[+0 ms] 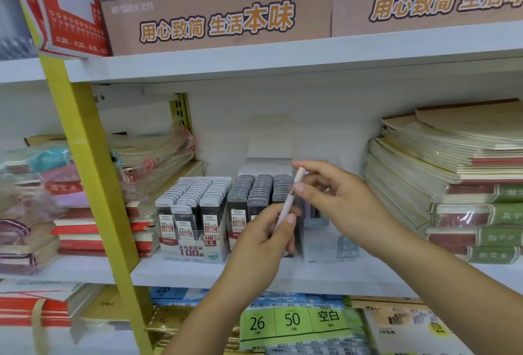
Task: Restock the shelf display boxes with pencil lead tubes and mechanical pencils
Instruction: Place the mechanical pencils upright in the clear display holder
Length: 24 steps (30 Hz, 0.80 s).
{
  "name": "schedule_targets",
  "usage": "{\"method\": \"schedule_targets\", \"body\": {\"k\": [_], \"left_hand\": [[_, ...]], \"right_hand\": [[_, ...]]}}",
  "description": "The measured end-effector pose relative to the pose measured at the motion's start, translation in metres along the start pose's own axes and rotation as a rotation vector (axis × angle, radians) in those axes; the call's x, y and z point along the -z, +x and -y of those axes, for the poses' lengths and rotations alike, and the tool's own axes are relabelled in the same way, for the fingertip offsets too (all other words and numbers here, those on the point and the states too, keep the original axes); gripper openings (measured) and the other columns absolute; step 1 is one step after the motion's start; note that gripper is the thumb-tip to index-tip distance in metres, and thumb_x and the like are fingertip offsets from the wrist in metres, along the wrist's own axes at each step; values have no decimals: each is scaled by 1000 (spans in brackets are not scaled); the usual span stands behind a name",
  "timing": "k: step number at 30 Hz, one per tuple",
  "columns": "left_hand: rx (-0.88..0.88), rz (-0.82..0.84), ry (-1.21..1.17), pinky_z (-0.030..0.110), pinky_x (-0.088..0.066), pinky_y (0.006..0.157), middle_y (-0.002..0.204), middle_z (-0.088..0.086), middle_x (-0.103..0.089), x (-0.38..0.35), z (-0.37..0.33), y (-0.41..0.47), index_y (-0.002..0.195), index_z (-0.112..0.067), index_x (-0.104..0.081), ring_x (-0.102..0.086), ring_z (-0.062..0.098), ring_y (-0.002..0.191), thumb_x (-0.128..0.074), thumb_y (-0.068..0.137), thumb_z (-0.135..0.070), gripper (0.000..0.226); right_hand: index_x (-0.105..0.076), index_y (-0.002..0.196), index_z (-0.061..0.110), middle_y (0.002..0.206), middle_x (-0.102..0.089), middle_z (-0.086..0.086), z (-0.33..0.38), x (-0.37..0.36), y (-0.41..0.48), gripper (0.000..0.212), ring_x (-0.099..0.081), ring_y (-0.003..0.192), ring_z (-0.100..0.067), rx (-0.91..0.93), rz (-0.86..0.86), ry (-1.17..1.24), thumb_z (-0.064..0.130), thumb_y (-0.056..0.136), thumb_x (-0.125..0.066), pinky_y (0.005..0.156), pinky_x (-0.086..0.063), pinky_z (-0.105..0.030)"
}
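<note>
White shop shelf (198,269), flanked on the right by stacked kraft-covered notebooks (452,173). At centre, two card display boxes of dark pencil lead tubes, marked 0.5 (192,213) and 0.7 (254,193), seemingly full. Just right of them, a clear plastic display box (322,241), largely hidden behind the hands. Held in front of that clear box: a slim pale pink mechanical pencil (288,201), near upright, leaning top-right. Left hand (263,244) curled round the lower barrel; right hand (339,199) pinching the upper end between thumb and forefinger. Clear box straight behind, slightly rightward, nearer the right hand. Probably calls for keeping the long axis upright, then lowering forward and down.
</note>
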State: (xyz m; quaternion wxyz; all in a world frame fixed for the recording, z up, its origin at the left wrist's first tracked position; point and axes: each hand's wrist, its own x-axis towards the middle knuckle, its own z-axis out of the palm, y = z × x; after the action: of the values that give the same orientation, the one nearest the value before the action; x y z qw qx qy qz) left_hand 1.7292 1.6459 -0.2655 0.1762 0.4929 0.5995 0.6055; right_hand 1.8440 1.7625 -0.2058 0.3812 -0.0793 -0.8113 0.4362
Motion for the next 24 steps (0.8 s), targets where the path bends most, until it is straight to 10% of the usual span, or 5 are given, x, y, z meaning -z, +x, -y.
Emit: {"method": "schedule_targets", "body": {"k": [5,9,12,24], "left_hand": [[-115,-150,298,14,-44,62,80,-18,-61,-7,-1,6,98,-45,-67,-54,-3,70,-66,90,-40,10],[-459,-341,919,26,-37,101,121,-9,-64,-5,0,15,119,-27,-67,-51,14,118,-73,83,-42,39],[-402,-232,1129,45,-25,119,143,-2,-57,-3,7,23,127,-30,-65,-44,23,141,-72,84,-49,48],[-347,-153,1146,53,-27,119,145,-10,-55,0,19,28,126,-41,-62,-46,17,136,-46,87,-62,47]], "right_hand": [[-61,100,22,73,-74,-1,7,41,7,19,-70,65,-13,-18,-274,234,5,91,-61,56,-52,-19],[-56,97,29,79,-69,-8,1,74,14,24,-69,70,-17,109,-391,-49,6,93,-56,63,-56,-32],[-58,99,29,82,-66,-2,-15,74,16,17,-66,77,-17,95,-329,-329,14,91,-58,72,-54,-41],[-52,106,32,88,-64,15,-48,54,13,20,-57,88,7,152,-121,-566,19,93,-61,69,-41,-4]]}}
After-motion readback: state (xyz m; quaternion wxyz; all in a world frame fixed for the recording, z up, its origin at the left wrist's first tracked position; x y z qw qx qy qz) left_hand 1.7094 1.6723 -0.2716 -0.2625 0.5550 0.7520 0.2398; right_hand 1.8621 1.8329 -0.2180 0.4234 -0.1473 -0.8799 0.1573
